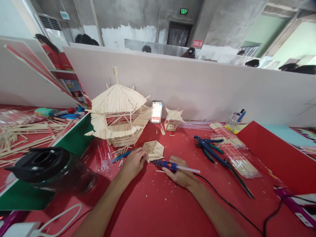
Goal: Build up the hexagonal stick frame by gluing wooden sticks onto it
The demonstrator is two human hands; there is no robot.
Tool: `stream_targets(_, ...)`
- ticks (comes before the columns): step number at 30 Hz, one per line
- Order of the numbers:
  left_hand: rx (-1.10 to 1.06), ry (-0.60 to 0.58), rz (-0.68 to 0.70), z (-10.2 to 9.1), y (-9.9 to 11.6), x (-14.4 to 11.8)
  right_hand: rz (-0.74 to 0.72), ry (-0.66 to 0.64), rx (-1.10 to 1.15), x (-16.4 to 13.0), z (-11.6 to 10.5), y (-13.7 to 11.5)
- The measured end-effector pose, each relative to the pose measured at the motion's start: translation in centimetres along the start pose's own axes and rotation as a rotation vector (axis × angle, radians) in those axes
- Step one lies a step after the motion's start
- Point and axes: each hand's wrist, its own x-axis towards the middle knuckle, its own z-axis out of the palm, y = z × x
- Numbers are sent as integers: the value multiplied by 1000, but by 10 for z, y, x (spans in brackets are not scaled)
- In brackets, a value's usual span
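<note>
My right hand (181, 174) grips a blue glue gun (166, 165) with a white glue stick sticking out of its back; its nozzle points left at a small hexagonal panel of wooden sticks (154, 150) lying flat on the red table (153, 204). My left hand (133, 161) rests on the table with its fingers touching the panel's near left edge. Behind the panel stands a large two-tier pavilion model of wooden sticks (118, 115). A much smaller stick pavilion (173, 120) stands to its right.
A black-lidded jar (49, 169) lies at the left on a green sheet. Loose sticks (22, 138) cover the far left. Blue pliers (209, 149) and packs of sticks (234, 151) lie right. The gun's black cord (229, 205) runs right. A white partition (197, 85) backs the table.
</note>
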Motion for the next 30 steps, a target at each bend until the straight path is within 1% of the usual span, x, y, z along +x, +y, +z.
stream_targets(4, -2, 3, -8, 0, 2, 0, -18, -12, -5, 1, 0, 0)
stream_targets(6, -5, 2, -8, -1, 2, 0, -1, -11, 19, 1, -1, -1)
stream_targets(10, -7, -2, -9, 0, 1, 0, 47, -28, 146, 1, -6, -2)
stream_targets(15, -12, -4, -8, 1, -1, -1, 37, -63, 246, -1, -11, -1)
stream_targets(25, -9, -8, -10, 1, 0, -1, 20, -73, 100, -1, -8, -1)
stream_targets(30, -6, -10, -10, 1, 0, 0, 9, -60, 91, 0, -6, -3)
